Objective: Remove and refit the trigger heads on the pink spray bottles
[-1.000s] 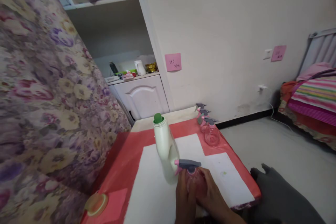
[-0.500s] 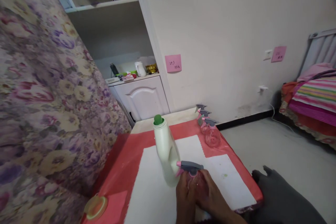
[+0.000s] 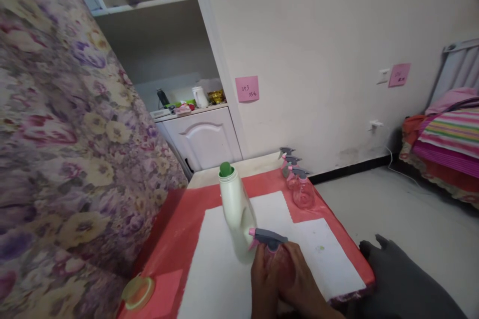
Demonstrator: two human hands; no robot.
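Both of my hands are wrapped round a pink see-through spray bottle (image 3: 280, 264) with a grey and pink trigger head, low in the head view. My left hand (image 3: 262, 279) grips its left side and my right hand (image 3: 305, 279) its right side; the palms hide much of the body. Just beyond, a pale green jug (image 3: 236, 214) with a handle and no cap on its neck stands upright on white paper; something green shows in its mouth. At the table's far right, several like spray bottles (image 3: 303, 193) stand in a row.
A red cloth (image 3: 175, 224) covers most of the table, with white paper (image 3: 209, 269) on top. A round yellowish lid-like thing (image 3: 138, 292) lies front left. A floral curtain (image 3: 67, 159) hangs close on the left; a dark grey shape (image 3: 404, 279) stands right of the table.
The spray bottle in my hands has shifted slightly left, its trigger head tilting a little more. The jug and the row of bottles stay put.
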